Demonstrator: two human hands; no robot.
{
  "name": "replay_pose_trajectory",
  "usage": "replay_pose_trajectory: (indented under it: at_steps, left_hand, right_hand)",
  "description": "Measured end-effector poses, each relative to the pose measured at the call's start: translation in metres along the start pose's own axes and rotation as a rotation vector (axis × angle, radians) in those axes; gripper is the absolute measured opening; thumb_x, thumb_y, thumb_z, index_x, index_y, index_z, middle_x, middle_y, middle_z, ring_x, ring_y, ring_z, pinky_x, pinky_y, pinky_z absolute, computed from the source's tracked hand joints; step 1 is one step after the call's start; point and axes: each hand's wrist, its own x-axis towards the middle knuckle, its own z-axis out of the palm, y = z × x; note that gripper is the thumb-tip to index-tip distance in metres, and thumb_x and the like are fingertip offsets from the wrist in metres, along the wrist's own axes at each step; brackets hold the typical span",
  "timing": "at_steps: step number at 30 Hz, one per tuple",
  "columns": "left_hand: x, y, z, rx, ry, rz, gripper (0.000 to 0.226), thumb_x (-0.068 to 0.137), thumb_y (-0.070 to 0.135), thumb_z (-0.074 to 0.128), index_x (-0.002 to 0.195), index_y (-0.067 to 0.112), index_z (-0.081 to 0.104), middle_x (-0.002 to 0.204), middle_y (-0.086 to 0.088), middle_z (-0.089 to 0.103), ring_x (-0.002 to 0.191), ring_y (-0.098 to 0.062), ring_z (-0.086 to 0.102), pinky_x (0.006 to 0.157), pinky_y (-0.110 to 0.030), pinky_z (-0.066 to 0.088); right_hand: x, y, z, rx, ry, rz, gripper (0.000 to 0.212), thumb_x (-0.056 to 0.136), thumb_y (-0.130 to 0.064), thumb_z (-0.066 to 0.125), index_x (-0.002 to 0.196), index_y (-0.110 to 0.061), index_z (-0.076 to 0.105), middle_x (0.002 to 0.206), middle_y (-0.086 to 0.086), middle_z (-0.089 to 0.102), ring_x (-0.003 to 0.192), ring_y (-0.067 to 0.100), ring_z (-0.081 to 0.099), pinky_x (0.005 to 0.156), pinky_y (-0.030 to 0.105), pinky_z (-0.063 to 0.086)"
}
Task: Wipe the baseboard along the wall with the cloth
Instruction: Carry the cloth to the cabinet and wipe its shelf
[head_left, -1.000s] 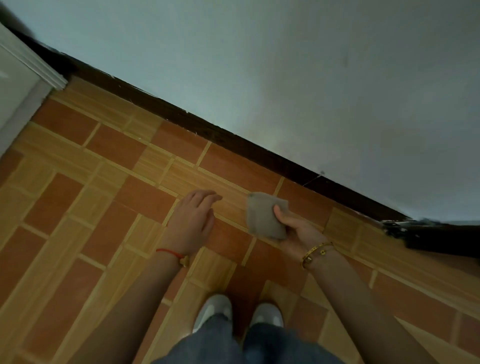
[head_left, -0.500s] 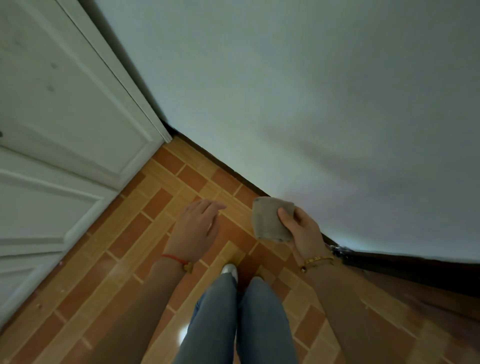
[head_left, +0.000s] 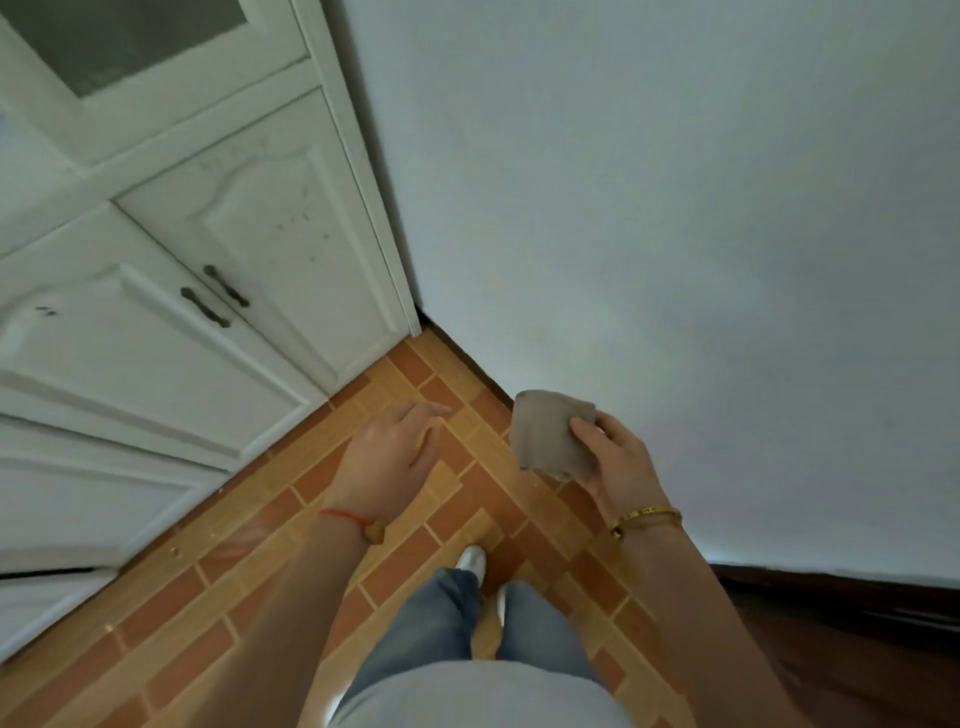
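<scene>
My right hand (head_left: 618, 462) pinches a folded grey-brown cloth (head_left: 548, 434) between thumb and fingers, held in the air in front of the pale wall. The dark baseboard (head_left: 467, 364) runs along the foot of that wall from the corner by the cabinet toward me, and shows again as a dark strip at the lower right (head_left: 831, 587); my right hand and the cloth hide its middle stretch. My left hand (head_left: 397, 457) hovers above the floor tiles, fingers relaxed and holding nothing. Neither the cloth nor my hands touch the baseboard.
A white cabinet (head_left: 171, 312) with two dark door handles fills the left side and meets the wall at the corner. Orange and tan floor tiles (head_left: 260, 571) lie below. My legs in jeans and a white shoe (head_left: 470, 561) stand near the wall.
The view has risen and swung left, so the cabinet and more wall now show and the floor looks farther away. My hands keep the same pose, the cloth still held in my right hand.
</scene>
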Motion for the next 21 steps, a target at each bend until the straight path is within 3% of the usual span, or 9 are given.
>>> replay_pose_trajectory:
  at_steps: [8,14,17,21]
  left_hand:
    - [-0.074,0.026,-0.026,0.022,0.143,-0.238,0.025,0.102,0.021,0.051,0.123,0.022,0.063,0.120,0.000,0.065,0.108,-0.023,0.061,0.089,-0.040,0.052]
    - [-0.152,0.043,-0.025,0.005,0.313,-0.442,0.023,0.099,0.015,0.055,0.119,0.021,0.065,0.116,0.000,0.068,0.100,-0.025,0.066,0.081,-0.035,0.048]
    - [-0.185,0.043,-0.027,-0.014,0.356,-0.535,0.023,0.099,0.015,0.054,0.119,0.020,0.065,0.119,0.000,0.067,0.107,-0.024,0.064,0.088,-0.040,0.051]
    - [-0.220,0.033,-0.035,-0.008,0.443,-0.658,0.026,0.098,0.013,0.054,0.120,0.019,0.066,0.119,-0.002,0.067,0.111,-0.025,0.061,0.089,-0.036,0.049]
  right_hand:
    - [-0.041,0.006,-0.006,-0.067,-0.160,0.050,0.011,0.094,-0.010,0.056,0.099,-0.009,0.065,0.106,0.009,0.066,0.104,0.029,0.061,0.090,0.047,0.052]
    - [-0.057,0.020,-0.004,-0.113,-0.269,0.147,0.013,0.093,-0.007,0.056,0.103,-0.006,0.063,0.114,0.014,0.063,0.108,0.029,0.059,0.081,0.037,0.053]
    - [-0.065,0.023,0.008,-0.159,-0.331,0.158,0.015,0.093,-0.008,0.056,0.106,-0.007,0.062,0.113,0.011,0.062,0.104,0.025,0.059,0.081,0.037,0.053]
    - [-0.079,0.025,0.038,-0.197,-0.455,0.173,0.014,0.094,-0.008,0.053,0.104,-0.009,0.063,0.110,0.009,0.062,0.102,0.022,0.059,0.074,0.034,0.053]
